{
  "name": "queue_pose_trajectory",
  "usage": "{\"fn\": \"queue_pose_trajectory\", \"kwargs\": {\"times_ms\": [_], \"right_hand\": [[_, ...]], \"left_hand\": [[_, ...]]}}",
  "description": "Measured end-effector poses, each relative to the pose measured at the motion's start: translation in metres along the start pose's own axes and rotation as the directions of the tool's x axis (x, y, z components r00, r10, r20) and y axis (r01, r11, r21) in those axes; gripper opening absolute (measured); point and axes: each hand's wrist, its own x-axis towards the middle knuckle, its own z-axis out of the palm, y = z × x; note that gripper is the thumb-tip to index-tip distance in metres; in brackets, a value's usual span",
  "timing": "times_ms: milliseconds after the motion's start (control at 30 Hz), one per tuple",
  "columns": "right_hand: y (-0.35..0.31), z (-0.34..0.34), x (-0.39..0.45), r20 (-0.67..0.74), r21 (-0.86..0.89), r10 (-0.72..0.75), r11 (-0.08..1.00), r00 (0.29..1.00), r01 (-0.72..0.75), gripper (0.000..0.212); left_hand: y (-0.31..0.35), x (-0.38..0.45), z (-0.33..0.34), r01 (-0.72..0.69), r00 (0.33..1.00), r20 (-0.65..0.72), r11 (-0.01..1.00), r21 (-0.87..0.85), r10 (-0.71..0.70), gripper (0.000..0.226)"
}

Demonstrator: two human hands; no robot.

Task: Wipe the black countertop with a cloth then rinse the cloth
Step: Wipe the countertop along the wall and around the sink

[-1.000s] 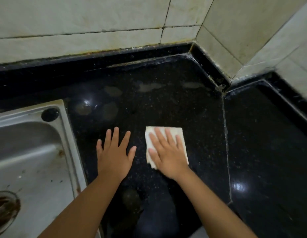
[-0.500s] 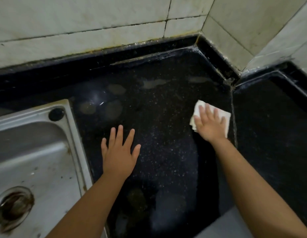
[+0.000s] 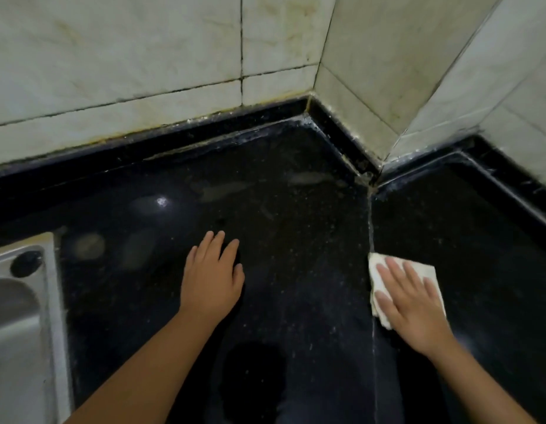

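White and folded into a small pad, the cloth (image 3: 418, 270) lies flat on the black countertop (image 3: 296, 270), just right of the pale seam (image 3: 371, 240) that divides the stone into two slabs. A person's right hand (image 3: 412, 301) presses down on it with straight, spread fingers, nothing curled round the fabric. The left hand (image 3: 212, 280) rests open-palmed on bare stone well to the left of the seam, fingers extended and holding nothing, apparently as a brace. Farther left of the seam, the steel sink (image 3: 21, 301) sits at the frame's edge, and dull smudges (image 3: 88, 246) mark the stone beside it. Pale tiled walls (image 3: 143, 71) rise behind the seam's far end.

Judging by its limp edges, the cloth looks light and soft, likely to bunch or slide on the glossy stone unless kept under a flat palm. For rinsing, a pinch at one folded corner or a whole-hand scoop should lift it easily; it will probably droop and drip once wet.
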Motion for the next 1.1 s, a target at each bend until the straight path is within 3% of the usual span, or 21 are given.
{"fn": "queue_pose_trajectory", "kwargs": {"times_ms": [100,200,267,367,433,500,667,733,800,867,967,1033,1100], "right_hand": [[-0.004,-0.023,0.066,0.035,0.096,0.213,0.972,0.976,-0.215,0.053],[-0.031,-0.031,0.106,0.062,0.16,0.214,0.962,0.975,-0.221,0.053],[-0.047,-0.024,0.102,0.063,0.13,0.115,0.984,0.991,-0.122,0.055],[-0.048,-0.009,0.059,-0.028,-0.031,-0.183,0.983,0.983,0.183,0.074],[-0.027,0.005,0.026,0.011,-0.08,-0.287,0.955,0.958,0.287,0.062],[0.007,0.012,0.003,0.071,-0.109,-0.297,0.947,0.952,0.304,0.051],[0.041,-0.008,0.021,-0.013,-0.017,0.016,1.0,1.0,-0.017,0.065],[0.019,-0.016,0.045,0.074,0.088,0.149,0.984,0.986,-0.156,0.055],[-0.014,-0.02,0.068,0.086,0.145,0.179,0.971,0.98,-0.19,0.054],[-0.048,-0.019,0.083,0.057,0.126,0.113,0.985,0.992,-0.12,0.056],[-0.081,-0.012,0.085,0.046,0.051,-0.125,0.991,0.991,0.123,0.081],[-0.078,-0.008,0.076,0.016,-0.028,-0.256,0.966,0.966,0.257,0.072],[-0.065,-0.011,0.068,0.004,-0.04,-0.209,0.977,0.978,0.209,0.065]], "left_hand": [[0.017,0.022,0.011,0.049,0.998,0.033,0.998,0.03,-0.05,0.051],[0.026,0.034,0.021,0.129,0.991,0.034,0.989,0.071,-0.132,0.052],[0.027,0.035,0.027,0.18,0.983,0.006,0.98,0.078,-0.181,0.052],[0.03,0.033,0.032,0.198,0.98,-0.024,0.98,0.031,-0.197,0.052],[0.031,0.033,0.032,0.2,0.98,-0.031,0.98,0.02,-0.199,0.051],[0.032,0.034,0.033,0.202,0.979,-0.032,0.978,0.041,-0.201,0.052],[0.031,0.033,0.034,0.205,0.978,-0.044,0.978,0.02,-0.204,0.051],[0.031,0.034,0.034,0.207,0.978,-0.046,0.978,0.017,-0.206,0.051],[0.032,0.033,0.033,0.214,0.976,-0.047,0.977,0.007,-0.213,0.051],[0.033,0.034,0.031,0.217,0.975,-0.051,0.976,0.002,-0.217,0.051],[0.034,0.034,0.031,0.221,0.974,-0.047,0.975,0.016,-0.22,0.051],[0.034,0.033,0.031,0.221,0.974,-0.05,0.975,0.022,-0.22,0.051],[0.034,0.032,0.032,0.222,0.974,-0.05,0.975,0.029,-0.221,0.051]]}}
